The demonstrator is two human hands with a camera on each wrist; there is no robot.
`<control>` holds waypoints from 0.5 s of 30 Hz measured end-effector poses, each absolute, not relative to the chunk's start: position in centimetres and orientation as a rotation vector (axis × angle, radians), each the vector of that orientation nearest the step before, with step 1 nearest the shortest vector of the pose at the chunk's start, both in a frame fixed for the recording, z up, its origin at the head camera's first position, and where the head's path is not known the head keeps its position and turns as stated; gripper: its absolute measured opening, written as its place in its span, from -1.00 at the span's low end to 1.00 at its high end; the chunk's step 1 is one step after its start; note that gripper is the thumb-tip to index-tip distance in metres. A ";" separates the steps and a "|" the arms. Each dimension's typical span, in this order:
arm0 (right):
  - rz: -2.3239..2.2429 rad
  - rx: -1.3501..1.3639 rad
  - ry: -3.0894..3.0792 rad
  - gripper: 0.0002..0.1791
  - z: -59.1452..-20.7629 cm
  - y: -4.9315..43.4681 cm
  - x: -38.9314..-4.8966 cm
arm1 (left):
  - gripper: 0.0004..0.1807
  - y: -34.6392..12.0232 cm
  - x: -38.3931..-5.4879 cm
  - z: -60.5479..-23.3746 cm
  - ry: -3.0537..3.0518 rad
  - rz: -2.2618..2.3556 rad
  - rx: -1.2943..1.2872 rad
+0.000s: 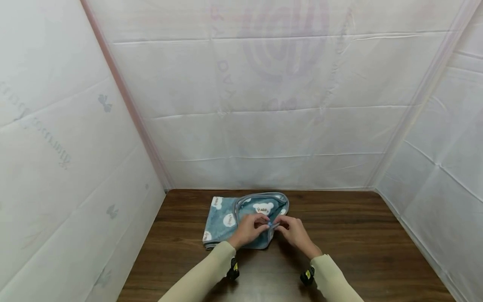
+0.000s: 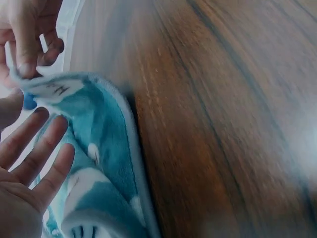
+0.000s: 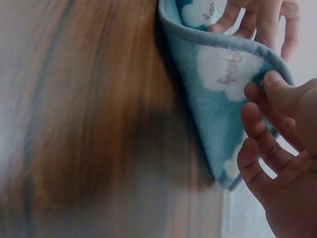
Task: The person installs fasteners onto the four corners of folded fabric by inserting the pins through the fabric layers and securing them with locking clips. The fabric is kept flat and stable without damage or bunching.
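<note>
A folded teal blanket (image 1: 225,206) with grey binding and white patches lettered "Happy" lies at the far middle of the table. Over its right part, my left hand (image 1: 246,230) pinches a small blue object (image 2: 29,101) between thumb and index finger, at the blanket's edge. Its kind is too small to tell. The other left fingers stand spread in the left wrist view. Close beside it, my right hand (image 1: 296,235) grips the bound hem between thumb and forefinger. In the right wrist view this raised corner of the blanket (image 3: 210,109) hangs down from the pinch.
The dark wooden table (image 1: 351,235) runs up to a white sheet wall (image 1: 271,138) at the back. More white sheeting closes off the left side (image 1: 75,201) and right side (image 1: 437,201). Black bands with yellow marks sit at both wrists.
</note>
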State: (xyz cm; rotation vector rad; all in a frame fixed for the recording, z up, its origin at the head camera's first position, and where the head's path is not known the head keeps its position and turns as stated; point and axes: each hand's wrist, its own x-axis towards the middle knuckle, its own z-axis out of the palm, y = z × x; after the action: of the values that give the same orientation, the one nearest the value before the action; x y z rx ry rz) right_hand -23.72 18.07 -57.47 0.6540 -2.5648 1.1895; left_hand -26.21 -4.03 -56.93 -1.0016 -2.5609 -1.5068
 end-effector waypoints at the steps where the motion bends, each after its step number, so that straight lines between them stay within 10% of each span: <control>1: 1.190 0.658 -2.567 -0.84 -57.6 18.4 -23.6 | -0.80 -4.2 -26.1 -56.9 -2.541 -1.521 -1.006; 15: 0.967 0.619 -2.752 -0.73 -59.0 22.7 -21.8 | -0.85 -7.5 -25.8 -57.0 -2.393 -1.519 -0.945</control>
State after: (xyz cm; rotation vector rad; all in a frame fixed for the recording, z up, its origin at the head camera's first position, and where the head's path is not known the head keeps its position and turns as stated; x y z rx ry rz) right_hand -21.76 22.73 -59.05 0.6186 -2.7520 0.9674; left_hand -25.78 -7.55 -57.01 -0.9451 -2.3926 -1.5190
